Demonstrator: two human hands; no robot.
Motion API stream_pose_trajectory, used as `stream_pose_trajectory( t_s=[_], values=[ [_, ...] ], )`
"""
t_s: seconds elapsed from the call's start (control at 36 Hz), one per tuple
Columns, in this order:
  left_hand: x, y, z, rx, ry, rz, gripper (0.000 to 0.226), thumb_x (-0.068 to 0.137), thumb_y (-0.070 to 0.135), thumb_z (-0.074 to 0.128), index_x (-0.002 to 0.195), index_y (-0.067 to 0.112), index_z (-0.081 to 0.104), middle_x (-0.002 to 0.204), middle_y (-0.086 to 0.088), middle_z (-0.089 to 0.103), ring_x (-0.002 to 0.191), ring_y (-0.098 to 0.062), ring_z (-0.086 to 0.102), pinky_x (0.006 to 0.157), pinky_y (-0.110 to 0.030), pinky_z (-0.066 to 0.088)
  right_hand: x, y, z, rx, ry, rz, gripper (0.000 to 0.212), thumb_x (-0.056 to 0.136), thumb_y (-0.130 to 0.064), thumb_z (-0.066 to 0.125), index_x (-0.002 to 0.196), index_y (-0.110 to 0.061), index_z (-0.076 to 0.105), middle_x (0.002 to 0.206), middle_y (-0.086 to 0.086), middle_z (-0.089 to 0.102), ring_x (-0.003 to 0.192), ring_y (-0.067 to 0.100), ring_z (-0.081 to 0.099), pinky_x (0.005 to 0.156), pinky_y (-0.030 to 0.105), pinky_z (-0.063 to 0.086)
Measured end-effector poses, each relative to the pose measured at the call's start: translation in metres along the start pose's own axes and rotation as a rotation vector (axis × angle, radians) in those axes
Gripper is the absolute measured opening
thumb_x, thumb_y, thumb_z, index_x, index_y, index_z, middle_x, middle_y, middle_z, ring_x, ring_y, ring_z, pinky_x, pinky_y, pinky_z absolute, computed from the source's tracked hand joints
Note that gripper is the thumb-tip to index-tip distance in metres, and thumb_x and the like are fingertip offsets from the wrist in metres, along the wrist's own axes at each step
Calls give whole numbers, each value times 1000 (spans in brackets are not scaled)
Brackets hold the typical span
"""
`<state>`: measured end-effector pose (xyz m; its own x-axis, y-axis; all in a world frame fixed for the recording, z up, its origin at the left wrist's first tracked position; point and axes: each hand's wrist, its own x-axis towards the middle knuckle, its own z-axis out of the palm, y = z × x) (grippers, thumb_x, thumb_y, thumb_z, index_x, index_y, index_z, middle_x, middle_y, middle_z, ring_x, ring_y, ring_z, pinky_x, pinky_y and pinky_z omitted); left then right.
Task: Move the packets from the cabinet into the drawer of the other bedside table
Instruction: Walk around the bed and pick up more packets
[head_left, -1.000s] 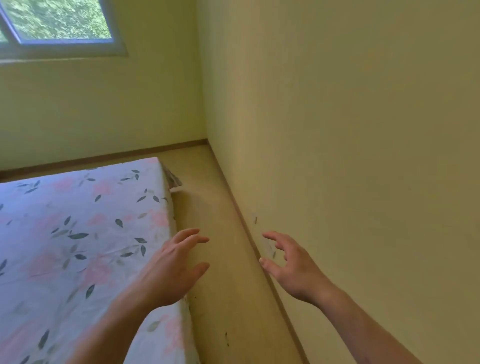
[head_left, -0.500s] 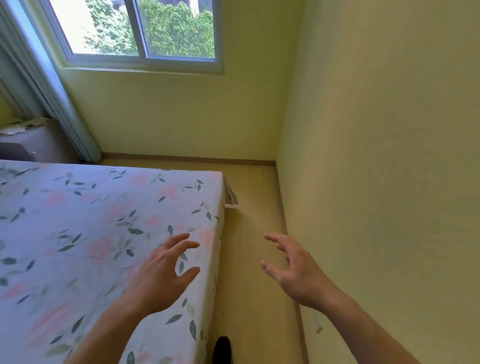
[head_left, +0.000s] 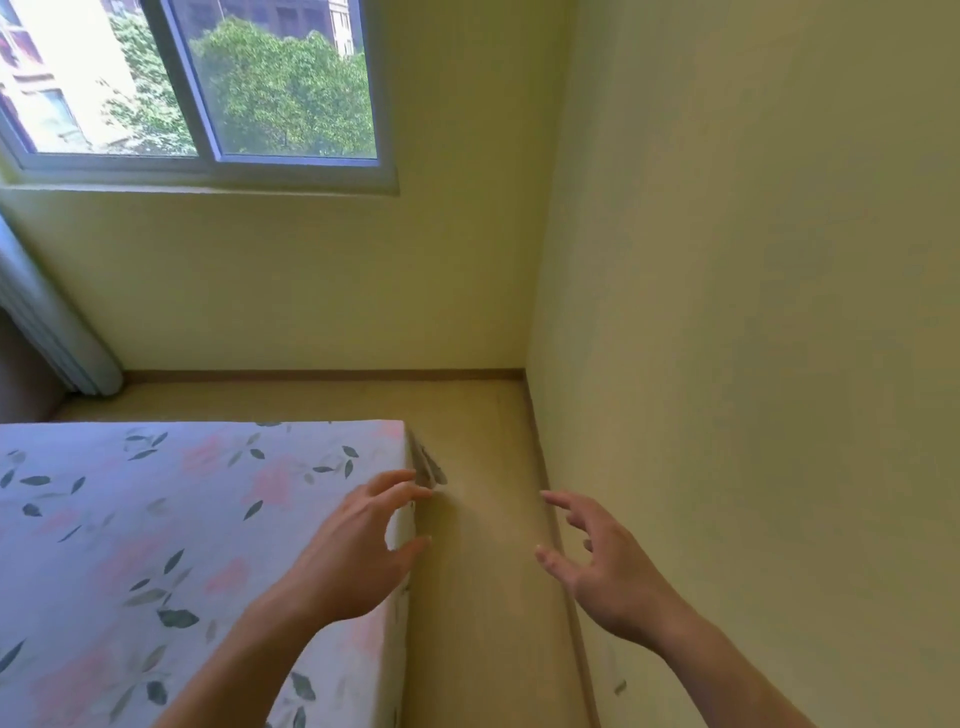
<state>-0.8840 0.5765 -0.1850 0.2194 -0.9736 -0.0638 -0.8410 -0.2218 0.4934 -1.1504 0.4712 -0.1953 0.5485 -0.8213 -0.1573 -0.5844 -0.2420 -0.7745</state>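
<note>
Two hands are reaching forward with nothing in them: the left hand (head_left: 358, 545) is hovering over the corner of the bed (head_left: 156, 519), fingers loosely spread, and the right hand (head_left: 597, 561) is hanging open above the floor (head_left: 483, 597) beside the wall (head_left: 753, 364). Packets, cabinet and drawer are lying outside the view.

Narrow floor strip (head_left: 483, 519) left free right of the bed (head_left: 182, 545), hemmed by the wall (head_left: 753, 364) beyond, closed off by the window wall (head_left: 322, 280) past the bed's foot.
</note>
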Motion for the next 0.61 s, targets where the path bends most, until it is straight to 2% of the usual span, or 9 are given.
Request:
stream_pose_trajectory(
  t_s=[0.14,0.28,0.47,0.61],
  values=[
    [85,12,1,-4,-6,5,40,94,45,64,133,46,52,148,30,33,128,2,38,108,-23,35,87,19,-29,-5,-15,-22,59,94,-36,69,147,-38,43,150,-17,42,134,-1,40,114,22,33],
    [160,6,-4,-3,49,-112,46,93,49,64,136,49,48,156,25,31,139,-7,40,113,-32,38,190,21,-60,-21,-74,-85,62,95,-37,67,150,-36,39,156,-16,37,140,-1,33,119,25,29],
    [223,-12,-44,-34,163,-321,46,92,51,64,135,49,47,156,26,30,136,-7,42,114,-33,38,333,-30,-78,-64,-236,-243,64,94,-41,66,150,-39,37,157,-17,35,146,7,32,121,37,32],
    [255,-49,-63,-46,274,-451,48,93,49,64,137,47,48,156,26,30,140,-7,39,116,-33,36,417,-65,-67,-85,-335,-352,65,93,-42,67,151,-37,38,156,-18,37,143,5,35,120,37,34]
  ],
)
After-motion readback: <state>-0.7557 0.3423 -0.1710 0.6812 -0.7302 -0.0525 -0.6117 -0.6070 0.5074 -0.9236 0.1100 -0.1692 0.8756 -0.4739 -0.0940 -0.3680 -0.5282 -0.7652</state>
